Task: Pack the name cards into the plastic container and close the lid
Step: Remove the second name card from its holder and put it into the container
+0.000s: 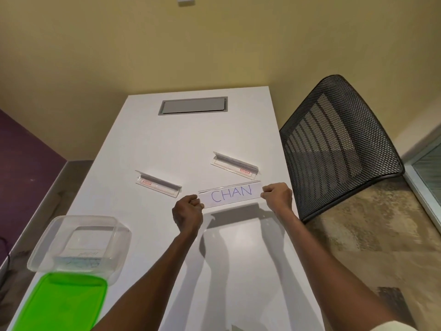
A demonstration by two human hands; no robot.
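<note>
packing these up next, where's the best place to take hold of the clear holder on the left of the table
Grip the left clear holder across its narrow width near the middle, coming from above. It lies flat and long on the table, with a raised ridge along it, so a thumb-and-fingers pinch there should lift it level.

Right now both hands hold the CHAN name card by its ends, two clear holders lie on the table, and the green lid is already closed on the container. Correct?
Not quite. In the head view the green lid lies on the table beside the open container. The rest stands: left hand and right hand hold the CHAN name card; two clear holders lie on the table.
</note>
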